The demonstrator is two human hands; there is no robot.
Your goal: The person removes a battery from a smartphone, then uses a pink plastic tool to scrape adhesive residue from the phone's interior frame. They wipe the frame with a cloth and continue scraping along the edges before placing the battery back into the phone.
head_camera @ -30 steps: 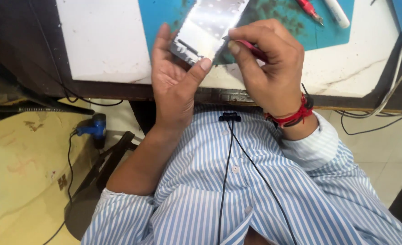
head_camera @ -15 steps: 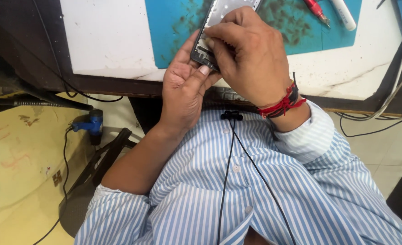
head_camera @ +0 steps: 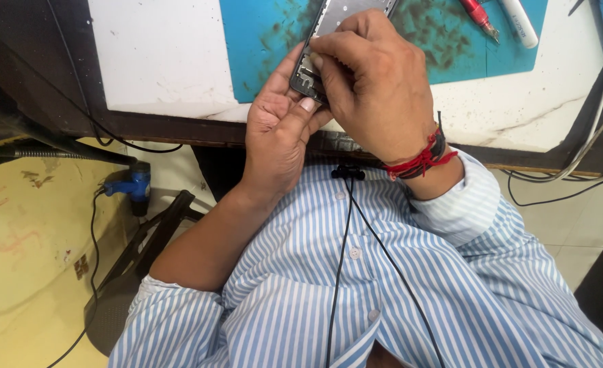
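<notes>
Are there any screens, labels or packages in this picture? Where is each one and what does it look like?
Phone panel: a flat silvery-grey slab with a dark frame, held over the teal mat between the left hand and the right hand; nothing is lit on it.
White pen-like tube: lies on the mat's top right and bears small dark printing.
No packages or signs show.

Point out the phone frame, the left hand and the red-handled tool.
phone frame (head_camera: pixel 345 12): head view, silver back panel.
left hand (head_camera: pixel 277 140): head view, palm.
red-handled tool (head_camera: pixel 477 13): head view, red handle on the mat.
</notes>
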